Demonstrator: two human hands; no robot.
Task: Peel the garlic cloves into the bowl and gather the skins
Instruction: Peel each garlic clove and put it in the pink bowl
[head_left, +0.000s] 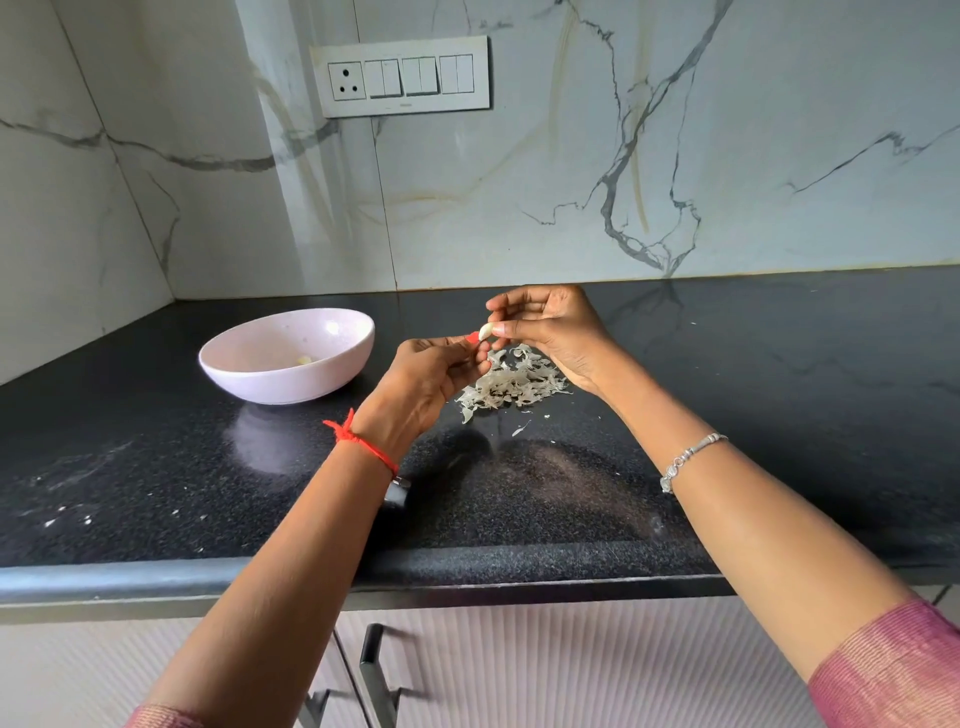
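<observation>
A pale garlic clove (485, 330) is held in the air between both hands, above a pile of papery garlic skins (511, 383) on the black counter. My right hand (550, 327) pinches the clove between thumb and fingers. My left hand (436, 371) has its fingertips curled at the clove's lower end. A pink bowl (332, 374) stands to the left of the hands, with a peeled clove (304, 359) lying inside it.
The black granite counter (779, 415) runs to a marble wall behind, which bears a switch panel (400, 75). Small skin scraps (521, 427) lie in front of the pile. A dark object (396, 492) shows under my left wrist. Cabinet doors with handles are below the counter edge.
</observation>
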